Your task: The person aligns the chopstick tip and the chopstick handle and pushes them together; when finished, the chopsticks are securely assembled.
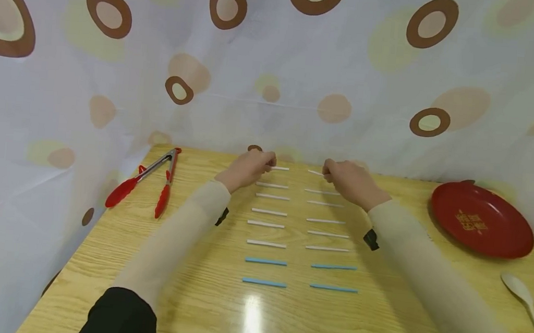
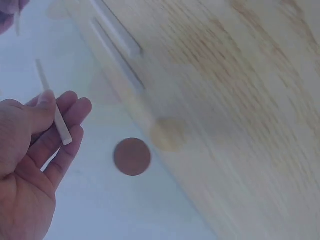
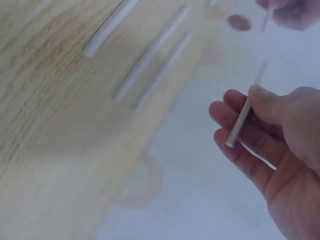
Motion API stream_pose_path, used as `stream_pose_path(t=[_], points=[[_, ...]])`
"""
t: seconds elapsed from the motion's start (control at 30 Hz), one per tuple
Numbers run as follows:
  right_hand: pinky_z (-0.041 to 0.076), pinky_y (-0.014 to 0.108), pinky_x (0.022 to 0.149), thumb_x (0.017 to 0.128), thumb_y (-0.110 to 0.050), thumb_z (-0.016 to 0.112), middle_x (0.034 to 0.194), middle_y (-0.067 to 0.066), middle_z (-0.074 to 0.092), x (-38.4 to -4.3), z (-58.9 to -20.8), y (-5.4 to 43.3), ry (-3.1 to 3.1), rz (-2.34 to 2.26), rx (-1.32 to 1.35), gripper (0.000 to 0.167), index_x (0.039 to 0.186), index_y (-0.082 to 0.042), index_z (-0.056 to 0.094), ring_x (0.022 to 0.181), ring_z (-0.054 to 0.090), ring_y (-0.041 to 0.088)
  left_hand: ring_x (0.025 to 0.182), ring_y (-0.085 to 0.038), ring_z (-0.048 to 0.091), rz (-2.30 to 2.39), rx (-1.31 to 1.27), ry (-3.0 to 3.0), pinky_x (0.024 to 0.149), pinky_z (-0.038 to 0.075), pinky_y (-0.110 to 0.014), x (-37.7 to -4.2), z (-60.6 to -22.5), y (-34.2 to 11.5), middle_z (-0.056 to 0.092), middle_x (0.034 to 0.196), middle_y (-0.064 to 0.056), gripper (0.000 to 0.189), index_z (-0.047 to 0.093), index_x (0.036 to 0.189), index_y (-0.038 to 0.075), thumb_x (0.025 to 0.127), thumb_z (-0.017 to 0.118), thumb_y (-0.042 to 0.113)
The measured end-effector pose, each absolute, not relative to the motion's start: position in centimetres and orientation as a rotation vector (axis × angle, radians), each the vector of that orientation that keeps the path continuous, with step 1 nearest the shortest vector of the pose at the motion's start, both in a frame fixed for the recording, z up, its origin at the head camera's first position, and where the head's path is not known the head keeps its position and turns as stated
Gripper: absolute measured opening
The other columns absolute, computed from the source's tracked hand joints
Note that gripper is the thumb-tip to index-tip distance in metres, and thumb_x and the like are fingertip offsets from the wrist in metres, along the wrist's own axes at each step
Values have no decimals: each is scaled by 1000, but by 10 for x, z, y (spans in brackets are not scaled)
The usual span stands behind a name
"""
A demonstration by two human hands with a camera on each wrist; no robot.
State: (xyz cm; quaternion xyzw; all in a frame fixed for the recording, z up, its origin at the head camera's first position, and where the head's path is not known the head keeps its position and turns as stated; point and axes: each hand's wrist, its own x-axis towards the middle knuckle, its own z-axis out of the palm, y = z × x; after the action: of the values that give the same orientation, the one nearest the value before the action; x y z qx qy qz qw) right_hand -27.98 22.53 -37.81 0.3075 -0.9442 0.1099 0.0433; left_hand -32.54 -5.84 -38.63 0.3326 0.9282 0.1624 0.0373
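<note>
Pale cloth [image 1: 276,52] printed with brown rings and beige and yellowish spots stands behind a wood-grain table [image 1: 200,297]. From the head camera, two columns of sticks lie crosswise on the wood, a gap between them. Each column has five white sticks, such as the nearest on the left [image 1: 266,244] and on the right [image 1: 327,248], then two blue sticks [image 1: 264,282] closest to the person. Beyond the columns, near the table's far edge, the left hand [image 1: 248,167] holds one white stick [image 1: 283,168] and the right hand [image 1: 350,181] another [image 1: 315,172], their free ends facing each other, apart. Red-tipped tongs [image 1: 124,192] lie spread at the left; a red plate [image 1: 493,226] with gold characters sits at the right, a pale spoon [image 1: 516,286] just nearer the person.

From the left wrist, the thumb pinches the stick against the fingers, the stick slanting across them. Two white sticks lie on the table, and a brown spot shows on the cloth.

From the right wrist, that hand pinches its stick likewise, thumb on top, other fingers loosely bent. White sticks lie on the wood beside it, slightly blurred.
</note>
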Motion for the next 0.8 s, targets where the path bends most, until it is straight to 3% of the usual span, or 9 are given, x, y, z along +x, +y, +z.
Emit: stream_pose_path(t=[0.17,0.5,0.8], points=[[56,40,74,93,4,66,100,13,70,-262,-364,225,-2779,274,1024,21,113,2,69,84,68,26,102,-20,65,541,1192,2858,88,51,-29,-309,-373,-58,69,114,-8,23,70,119,3,99,60,8],[56,40,70,88,-1,73,97,6,69,-221,-362,230,-2642,319,1034,17,105,-5,74,83,68,23,94,-17,66,574,1347,2922,80,53,-24,-262,-363,-56,68,102,-5,18,74,112,6,96,65,7],[56,41,70,86,0,75,97,6,70,-213,-359,224,-2608,307,1051,18,104,-5,75,84,68,24,92,-15,67,626,1373,2888,80,52,-22,-246,-363,-54,69,102,-5,17,75,110,5,95,67,6]])
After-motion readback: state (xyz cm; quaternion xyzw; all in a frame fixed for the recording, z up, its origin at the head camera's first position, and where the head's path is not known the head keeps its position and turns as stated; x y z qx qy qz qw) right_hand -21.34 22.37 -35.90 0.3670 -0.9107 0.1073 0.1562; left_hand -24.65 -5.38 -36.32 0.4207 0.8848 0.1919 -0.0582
